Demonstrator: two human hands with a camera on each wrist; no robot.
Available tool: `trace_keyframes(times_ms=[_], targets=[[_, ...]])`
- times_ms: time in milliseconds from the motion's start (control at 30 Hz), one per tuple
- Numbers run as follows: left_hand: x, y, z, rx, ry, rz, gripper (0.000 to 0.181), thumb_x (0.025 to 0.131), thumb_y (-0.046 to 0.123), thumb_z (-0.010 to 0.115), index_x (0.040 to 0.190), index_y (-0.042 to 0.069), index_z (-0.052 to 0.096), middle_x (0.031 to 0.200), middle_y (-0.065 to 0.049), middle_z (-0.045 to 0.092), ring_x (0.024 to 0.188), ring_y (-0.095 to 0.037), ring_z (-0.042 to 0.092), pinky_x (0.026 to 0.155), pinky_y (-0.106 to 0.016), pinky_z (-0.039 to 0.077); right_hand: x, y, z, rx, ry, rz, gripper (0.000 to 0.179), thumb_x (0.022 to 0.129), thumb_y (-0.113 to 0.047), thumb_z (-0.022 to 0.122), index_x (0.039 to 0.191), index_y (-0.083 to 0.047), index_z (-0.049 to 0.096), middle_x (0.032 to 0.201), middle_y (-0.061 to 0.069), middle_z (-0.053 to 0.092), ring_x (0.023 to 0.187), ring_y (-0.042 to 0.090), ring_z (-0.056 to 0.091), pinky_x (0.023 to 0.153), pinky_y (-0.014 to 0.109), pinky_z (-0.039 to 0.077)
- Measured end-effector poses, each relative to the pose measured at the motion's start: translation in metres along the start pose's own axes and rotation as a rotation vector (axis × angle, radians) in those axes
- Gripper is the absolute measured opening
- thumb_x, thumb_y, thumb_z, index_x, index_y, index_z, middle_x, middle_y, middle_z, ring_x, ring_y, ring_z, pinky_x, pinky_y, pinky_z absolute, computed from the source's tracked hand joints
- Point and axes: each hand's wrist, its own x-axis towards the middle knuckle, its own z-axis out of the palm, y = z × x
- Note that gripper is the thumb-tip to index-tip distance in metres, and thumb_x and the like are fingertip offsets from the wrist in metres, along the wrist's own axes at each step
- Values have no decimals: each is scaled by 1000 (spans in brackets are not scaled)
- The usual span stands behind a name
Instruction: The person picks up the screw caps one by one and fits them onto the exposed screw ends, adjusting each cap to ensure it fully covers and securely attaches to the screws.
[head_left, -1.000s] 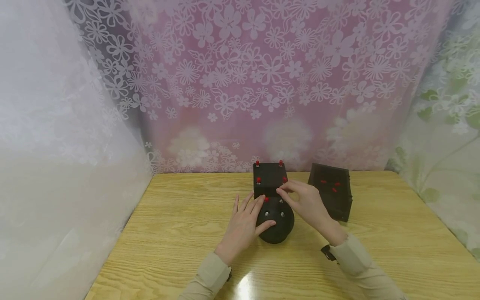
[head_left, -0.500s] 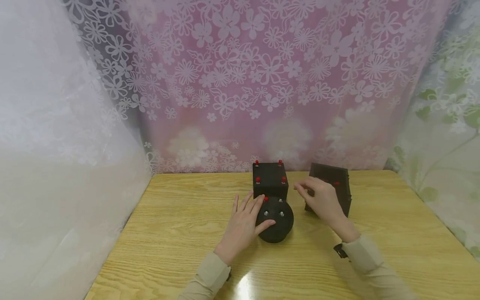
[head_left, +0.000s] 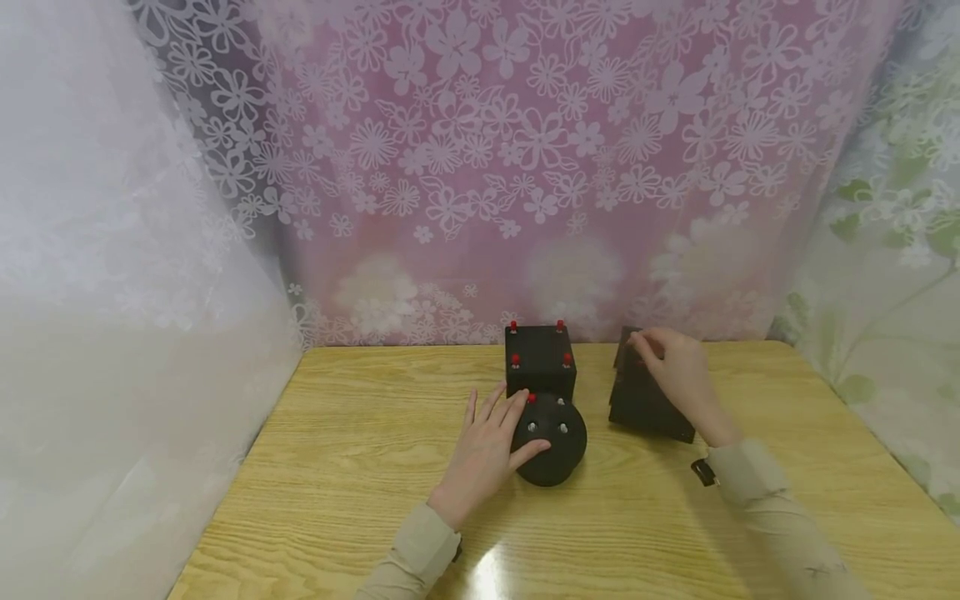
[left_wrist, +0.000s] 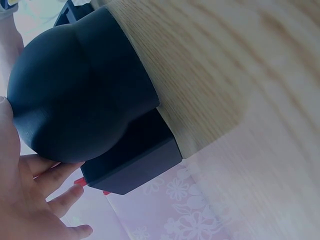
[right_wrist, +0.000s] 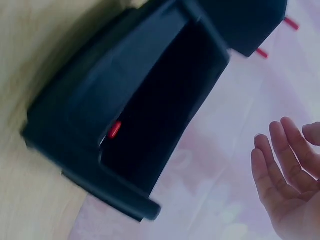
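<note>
**Three bare metal studs (head_left: 564,427) on the domed black block (head_left: 547,468); right hand (head_left: 678,372) now over the black box (head_left: 651,412)**

Within the last second the right hand has left the domed black block's far edge and swung toward two o'clock, to the open black box. Its thumb and forefinger look close together, the other fingers loosely bent; whether anything is between the tips I cannot tell. At least one loose red piece (right_wrist: 114,129) lies inside the box.

The left hand (head_left: 487,450) has not visibly shifted: fingers extended along the domed black block's left side, thumb across its top, apparently steadying it. That block stands on the wooden tabletop (head_left: 360,433) with a single red cap (head_left: 532,397) near eleven o'clock, a count that is unchanged. Just behind, at twelve o'clock, a rectangular black block (head_left: 538,346) bears four red caps (head_left: 515,360).

I judge that work has passed from studs to box for now; whether to fetch or deposit a piece stays unclear.
</note>
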Motion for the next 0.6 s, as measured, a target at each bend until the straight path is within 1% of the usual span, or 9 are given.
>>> trace_keyframes(times_ms=[67, 167, 300, 367, 400, 467, 533, 600], targets=[[0, 0, 0, 0, -7, -5, 80, 98, 67, 45, 157, 13, 40, 155, -7, 48, 151, -27, 32, 125, -57, 13, 5, 7, 0, -20, -18, 15, 15, 99, -9, 67, 92, 0, 77, 81, 17, 75, 51, 21, 64, 50, 41, 54], [1, -1, 1, 4, -12, -9, 81, 98, 68, 44, 157, 13, 39, 156, -6, 47, 151, -26, 31, 125, -56, 12, 13, 17, 0, -53, -69, 49, 20, 100, -13, 65, 94, 2, 76, 82, 20, 75, 48, 19, 60, 51, 40, 51], [0, -1, 1, 7, -8, -3, 80, 98, 68, 44, 157, 13, 39, 155, -6, 48, 151, -26, 31, 125, -56, 12, 21, 29, 2, -99, -170, 99, 25, 102, -15, 63, 100, 7, 74, 87, 25, 74, 53, 25, 65, 57, 49, 56], [0, -1, 1, 5, -7, -2, 81, 98, 68, 44, 157, 13, 39, 155, -6, 48, 151, -26, 31, 125, -56, 12, 24, 35, 4, -128, -224, 123, 25, 101, -14, 63, 100, 9, 73, 85, 25, 73, 55, 28, 65, 59, 53, 56], [0, -1, 1, 4, -6, -2, 81, 98, 68, 44, 157, 13, 39, 155, -6, 48, 151, -26, 31, 125, -56, 13, 25, 37, 5, -146, -259, 146, 25, 101, -14, 62, 95, 8, 73, 80, 23, 72, 54, 27, 63, 61, 54, 55], [0, -1, 1, 3, -5, -2, 81, 98, 68, 44, 157, 13, 39, 155, -6, 48, 151, -26, 31, 125, -56, 13, 27, 41, 7, -176, -320, 177, 26, 101, -12, 61, 84, 5, 70, 68, 17, 68, 50, 25, 59, 57, 52, 52], [0, -1, 1, 2, -5, -3, 81, 98, 67, 44, 157, 13, 39, 155, -6, 48, 151, -26, 31, 125, -56, 13, 28, 44, 9, -209, -354, 197, 30, 100, -10, 59, 72, -1, 64, 59, 9, 61, 48, 22, 53, 55, 50, 50], [1, -1, 1, 4, -4, -3, 81, 98, 67, 44, 157, 13, 39, 155, -6, 48, 151, -26, 31, 125, -56, 12, 29, 45, 12, -247, -368, 214, 36, 98, -7, 58, 61, -7, 55, 54, 7, 54, 47, 22, 49, 51, 48, 47]])
